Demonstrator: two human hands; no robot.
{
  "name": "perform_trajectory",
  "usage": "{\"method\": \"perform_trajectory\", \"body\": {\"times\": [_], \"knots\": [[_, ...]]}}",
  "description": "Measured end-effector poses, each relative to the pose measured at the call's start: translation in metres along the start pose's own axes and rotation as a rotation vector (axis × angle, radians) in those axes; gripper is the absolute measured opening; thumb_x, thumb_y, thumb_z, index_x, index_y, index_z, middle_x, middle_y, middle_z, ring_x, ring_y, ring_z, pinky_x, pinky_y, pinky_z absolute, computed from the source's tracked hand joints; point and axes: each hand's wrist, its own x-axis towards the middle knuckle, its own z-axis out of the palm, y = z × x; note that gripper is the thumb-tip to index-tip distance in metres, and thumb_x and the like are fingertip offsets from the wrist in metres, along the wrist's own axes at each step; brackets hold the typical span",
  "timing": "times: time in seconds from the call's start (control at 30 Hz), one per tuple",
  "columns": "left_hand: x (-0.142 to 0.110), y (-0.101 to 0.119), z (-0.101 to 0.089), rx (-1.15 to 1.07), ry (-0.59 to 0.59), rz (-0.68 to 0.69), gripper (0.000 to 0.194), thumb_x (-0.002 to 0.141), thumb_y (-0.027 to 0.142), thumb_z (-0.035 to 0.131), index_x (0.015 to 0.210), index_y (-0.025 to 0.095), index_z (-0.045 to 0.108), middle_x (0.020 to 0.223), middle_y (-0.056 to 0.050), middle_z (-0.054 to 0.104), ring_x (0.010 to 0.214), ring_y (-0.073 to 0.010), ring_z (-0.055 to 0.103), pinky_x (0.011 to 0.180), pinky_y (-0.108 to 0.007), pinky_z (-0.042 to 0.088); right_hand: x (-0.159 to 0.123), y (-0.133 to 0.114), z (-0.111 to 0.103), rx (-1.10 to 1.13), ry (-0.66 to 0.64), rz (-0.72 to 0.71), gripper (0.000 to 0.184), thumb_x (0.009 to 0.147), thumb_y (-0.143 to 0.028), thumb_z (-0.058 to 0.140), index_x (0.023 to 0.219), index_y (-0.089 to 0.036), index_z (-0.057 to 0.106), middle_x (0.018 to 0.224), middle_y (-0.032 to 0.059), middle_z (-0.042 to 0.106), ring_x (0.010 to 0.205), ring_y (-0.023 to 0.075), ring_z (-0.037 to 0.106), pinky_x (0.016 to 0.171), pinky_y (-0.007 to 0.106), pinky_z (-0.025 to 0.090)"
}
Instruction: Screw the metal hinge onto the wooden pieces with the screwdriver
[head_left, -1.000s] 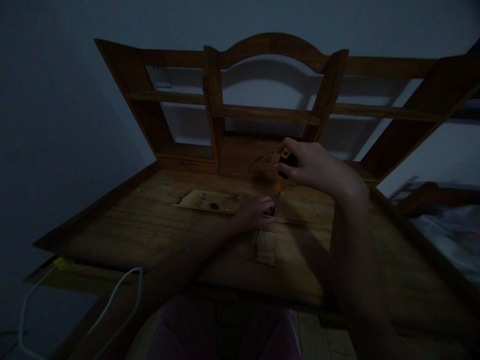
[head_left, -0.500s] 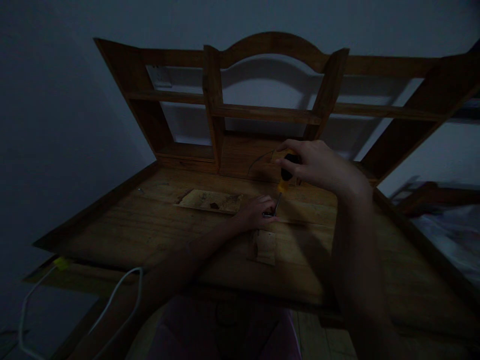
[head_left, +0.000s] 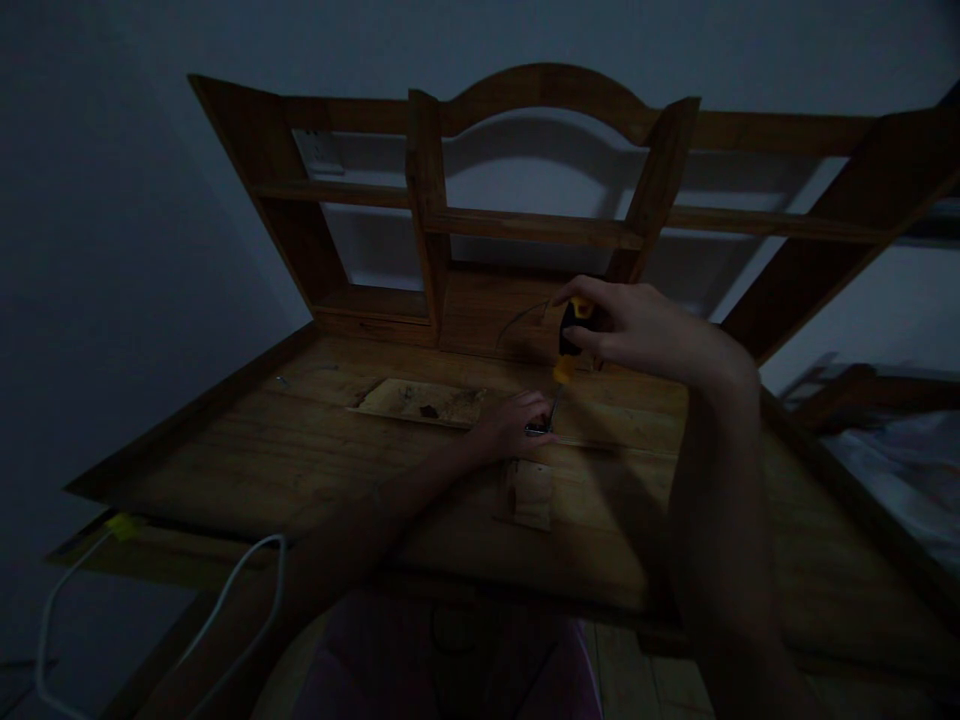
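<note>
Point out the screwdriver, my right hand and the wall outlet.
Screwdriver (head_left: 562, 371): head view, yellow part below black grip.
Right hand (head_left: 634, 322): head view, back of the hand.
Wall outlet (head_left: 321, 153): head view, middle of its faceplate.

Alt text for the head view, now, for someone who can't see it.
The right hand grips a screwdriver, tip down at a small part that the left hand seems to hold on a wooden desk. Two scraps lie near the left hand; a shelf stands behind, in dim light.
</note>
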Motion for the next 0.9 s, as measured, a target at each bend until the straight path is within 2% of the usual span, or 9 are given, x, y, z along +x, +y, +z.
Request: {"method": "perform_trajectory", "body": {"times": [0.13, 0.27, 0.5, 0.73, 0.9], "knots": [[-0.0006, 0.0006, 0.0008, -0.007, 0.0, -0.032, 0.026, 0.09, 0.043, 0.066, 0.093, 0.018, 0.058, 0.099, -0.006, 0.06, 0.096, -0.0205, 0.059, 0.084, -0.033, 0.049, 0.0023, 0.0009, 0.0042, -0.071, 0.051, 0.038, 0.032, 0.091, -0.044, 0.058, 0.111, -0.02, 0.063, 0.099, 0.0081, 0.071, 0.088, 0.0255, 0.065, 0.073, 0.033, 0.044], [-0.0005, 0.0009, 0.0012, -0.008, -0.006, -0.038, 0.025, 0.09, 0.041, 0.066, 0.093, 0.018, 0.058, 0.1, -0.006, 0.06, 0.096, -0.0204, 0.059, 0.084, -0.032, 0.049, 0.003, 0.0023, 0.0045, -0.092, 0.052, 0.069, 0.039, 0.091, -0.054, 0.056, 0.105, -0.019, 0.065, 0.097, 0.0095, 0.071, 0.088, 0.0268, 0.065, 0.072, 0.034, 0.044], [-0.0005, -0.0006, 0.0024, -0.001, 0.001, -0.012, 0.027, 0.09, 0.043, 0.066, 0.096, 0.017, 0.059, 0.102, -0.006, 0.061, 0.098, -0.0207, 0.059, 0.086, -0.033, 0.049, 0.0018, 0.0021, 0.0036, 0.001, 0.062, -0.012, 0.041, 0.09, -0.047, 0.059, 0.122, -0.021, 0.063, 0.119, 0.0088, 0.069, 0.104, 0.0279, 0.064, 0.087, 0.036, 0.046], [-0.0007, 0.0011, 0.0009, 0.001, 0.004, -0.011, 0.024, 0.091, 0.04, 0.066, 0.095, 0.018, 0.058, 0.1, -0.005, 0.06, 0.095, -0.0196, 0.059, 0.082, -0.031, 0.049, 0.002, 0.002, 0.0029, -0.022, 0.065, 0.024, 0.034, 0.091, -0.045, 0.057, 0.114, -0.022, 0.067, 0.108, 0.0076, 0.071, 0.099, 0.0271, 0.065, 0.081, 0.034, 0.046], [0.0001, 0.002, -0.0011, -0.007, -0.004, -0.004, 0.026, 0.091, 0.041, 0.066, 0.094, 0.017, 0.057, 0.099, -0.006, 0.06, 0.093, -0.0196, 0.059, 0.08, -0.031, 0.049, -0.0003, -0.0003, -0.0011, -0.007, 0.048, 0.023, 0.038, 0.09, -0.037, 0.058, 0.123, -0.02, 0.064, 0.105, 0.0071, 0.072, 0.09, 0.0249, 0.066, 0.076, 0.033, 0.045]]}}
